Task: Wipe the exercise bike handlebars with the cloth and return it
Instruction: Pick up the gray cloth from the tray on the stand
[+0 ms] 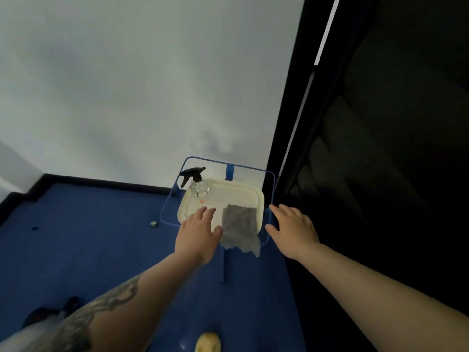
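Left hand [196, 232] flat, fingers relaxed, beside cloth [239, 226]; right hand [291, 229] likewise.

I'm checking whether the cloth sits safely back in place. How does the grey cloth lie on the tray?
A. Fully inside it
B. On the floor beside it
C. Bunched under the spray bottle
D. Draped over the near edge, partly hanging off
D: the grey cloth lies on the cream tray with its near end hanging past the edge.

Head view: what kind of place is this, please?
Probably an indoor gym or exercise room, though no bike is in view. Signs: blue floor, plain white wall, and a cleaning station, a cream tray holding a spray bottle and grey cloth.
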Demonstrator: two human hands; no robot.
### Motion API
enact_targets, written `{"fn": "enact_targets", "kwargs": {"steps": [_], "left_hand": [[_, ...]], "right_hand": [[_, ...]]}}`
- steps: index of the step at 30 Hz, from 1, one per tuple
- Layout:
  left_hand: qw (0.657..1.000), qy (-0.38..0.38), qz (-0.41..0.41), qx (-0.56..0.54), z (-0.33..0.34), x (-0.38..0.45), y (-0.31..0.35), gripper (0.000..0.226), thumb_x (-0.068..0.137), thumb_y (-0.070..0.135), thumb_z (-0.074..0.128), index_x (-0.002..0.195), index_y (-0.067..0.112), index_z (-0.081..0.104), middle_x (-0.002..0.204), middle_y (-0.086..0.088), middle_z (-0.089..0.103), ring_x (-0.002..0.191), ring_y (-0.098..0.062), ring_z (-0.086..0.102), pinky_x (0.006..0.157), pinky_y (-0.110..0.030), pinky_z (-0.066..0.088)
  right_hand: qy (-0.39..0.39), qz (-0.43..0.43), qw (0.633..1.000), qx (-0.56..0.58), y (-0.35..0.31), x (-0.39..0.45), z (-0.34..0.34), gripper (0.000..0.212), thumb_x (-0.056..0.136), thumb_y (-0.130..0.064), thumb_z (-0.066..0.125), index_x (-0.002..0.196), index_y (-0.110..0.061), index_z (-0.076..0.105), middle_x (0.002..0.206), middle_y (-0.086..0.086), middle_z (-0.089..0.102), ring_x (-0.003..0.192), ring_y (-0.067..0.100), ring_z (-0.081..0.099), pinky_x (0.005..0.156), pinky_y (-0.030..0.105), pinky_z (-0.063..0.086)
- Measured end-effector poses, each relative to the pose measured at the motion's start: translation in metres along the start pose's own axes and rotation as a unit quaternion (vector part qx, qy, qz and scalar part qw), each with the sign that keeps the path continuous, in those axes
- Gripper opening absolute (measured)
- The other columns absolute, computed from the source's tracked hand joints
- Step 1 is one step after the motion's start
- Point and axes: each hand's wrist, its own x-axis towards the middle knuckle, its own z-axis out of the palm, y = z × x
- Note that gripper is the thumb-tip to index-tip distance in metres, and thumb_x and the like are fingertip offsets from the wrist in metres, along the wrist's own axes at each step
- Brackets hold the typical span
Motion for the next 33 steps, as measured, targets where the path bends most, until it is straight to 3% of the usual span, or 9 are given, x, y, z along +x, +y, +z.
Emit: {"fn": "enact_targets", "kwargs": {"steps": [9,15,21,27,33], "left_hand": [[0.998,-0.044,0.001,-0.037,0.098,0.049,-0.048,0.053,0.097,0.039,0.042,0.147,0.023,0.033,0.155,0.002,0.031,0.140,-0.021,0.031,0.114,-0.036,0.025],[0.998,-0.050,0.040,0.009,0.139,0.048,-0.064,0.051,0.098,0.039,0.038,0.147,0.025,0.032,0.156,0.005,0.028,0.145,-0.018,0.018,0.119,-0.032,0.003],[0.997,-0.058,0.059,0.002,0.143,0.051,-0.064,0.051,0.098,0.039,0.037,0.147,0.027,0.030,0.156,0.007,0.027,0.147,-0.015,0.012,0.118,-0.032,-0.007],[0.996,-0.059,0.065,-0.010,0.141,0.053,-0.062,0.050,0.098,0.037,0.037,0.146,0.027,0.031,0.154,0.007,0.030,0.146,-0.014,0.015,0.117,-0.030,-0.008],[0.997,-0.045,0.064,-0.022,0.135,0.057,-0.060,0.049,0.097,0.036,0.040,0.145,0.026,0.035,0.152,0.007,0.035,0.143,-0.014,0.023,0.118,-0.030,-0.002]], "right_hand": [[-0.064,0.021,0.997,0.035,0.009,0.058,0.118,0.052,0.098,-0.043,0.035,0.146,-0.026,0.025,0.153,-0.001,0.026,0.138,0.019,0.022,0.113,0.036,0.017],[-0.070,0.012,0.997,0.030,0.011,0.062,0.170,0.046,0.098,-0.039,0.037,0.142,-0.027,0.034,0.149,-0.004,0.032,0.135,0.016,0.027,0.111,0.033,0.018],[-0.016,-0.001,1.000,0.003,0.010,0.062,0.176,0.037,0.097,-0.035,0.042,0.133,-0.028,0.048,0.128,-0.009,0.055,0.120,0.014,0.043,0.106,0.029,0.024],[0.015,0.008,0.999,-0.037,0.007,0.073,0.168,0.021,0.094,-0.025,0.049,0.100,-0.026,0.069,0.097,-0.009,0.066,0.099,0.013,0.049,0.094,0.025,0.031],[0.006,0.005,0.999,-0.031,0.003,0.076,0.154,0.021,0.093,-0.009,0.048,0.098,-0.021,0.065,0.098,-0.006,0.063,0.095,0.014,0.051,0.084,0.026,0.037]]}}
